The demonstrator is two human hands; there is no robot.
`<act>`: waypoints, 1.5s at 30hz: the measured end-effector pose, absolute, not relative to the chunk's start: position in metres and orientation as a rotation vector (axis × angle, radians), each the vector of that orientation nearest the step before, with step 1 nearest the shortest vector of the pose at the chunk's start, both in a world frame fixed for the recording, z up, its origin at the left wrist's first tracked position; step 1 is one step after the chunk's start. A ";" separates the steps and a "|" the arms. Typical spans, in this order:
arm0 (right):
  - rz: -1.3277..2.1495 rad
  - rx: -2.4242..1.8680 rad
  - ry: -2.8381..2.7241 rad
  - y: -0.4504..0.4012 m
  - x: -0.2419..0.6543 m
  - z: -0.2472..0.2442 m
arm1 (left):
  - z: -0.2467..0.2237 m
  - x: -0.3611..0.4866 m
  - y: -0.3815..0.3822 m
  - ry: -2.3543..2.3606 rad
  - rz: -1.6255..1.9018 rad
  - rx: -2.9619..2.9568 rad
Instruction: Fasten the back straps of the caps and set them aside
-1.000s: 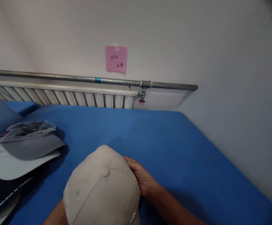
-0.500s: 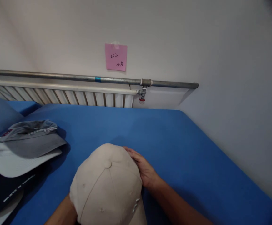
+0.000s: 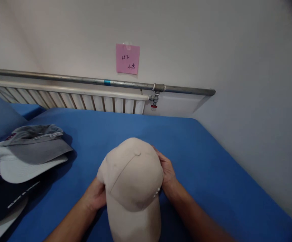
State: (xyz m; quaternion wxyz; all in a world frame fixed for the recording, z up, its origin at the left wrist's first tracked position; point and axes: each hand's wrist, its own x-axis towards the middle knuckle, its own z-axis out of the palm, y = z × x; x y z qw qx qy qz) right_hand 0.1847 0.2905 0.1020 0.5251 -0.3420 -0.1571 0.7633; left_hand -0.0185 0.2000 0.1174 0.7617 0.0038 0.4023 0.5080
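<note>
A beige baseball cap is held between my two hands over the blue surface, crown up, its brim pointing down toward me. My left hand grips the cap's left edge, its fingertips hidden beneath the fabric. On the opposite side, my right hand holds the crown's right rim, with part of the fingers tucked behind it. Small light lettering shows on the cap's right front.
At the left lie a grey cap, a white cap under it, and a dark cap with lettering. Behind the blue surface run a metal pipe and a white radiator. A pink note hangs on the wall.
The beige cap has moved away from me and to the right, and more of its brim shows. My left hand has come into view at its side. The view has shifted slightly.
</note>
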 end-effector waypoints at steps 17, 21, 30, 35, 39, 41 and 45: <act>1.762 -0.823 -0.548 0.306 0.198 0.102 | 0.112 -0.027 0.211 0.561 1.301 0.108; 1.804 -0.871 -0.651 0.305 0.192 0.101 | 0.108 -0.031 0.213 0.460 1.392 0.148; 1.745 -0.873 -0.669 0.308 0.199 0.098 | 0.102 -0.038 0.216 0.329 1.330 0.274; 1.750 -0.859 -0.656 0.305 0.196 0.103 | 0.113 -0.032 0.223 0.582 1.328 0.065; 1.749 -0.828 -0.677 0.302 0.194 0.105 | 0.118 -0.034 0.225 0.685 1.418 0.001; 1.748 -0.827 -0.683 0.300 0.193 0.106 | 0.120 -0.036 0.226 0.707 1.480 -0.035; 1.767 -0.808 -0.668 0.300 0.190 0.108 | 0.122 -0.038 0.234 0.755 1.557 -0.093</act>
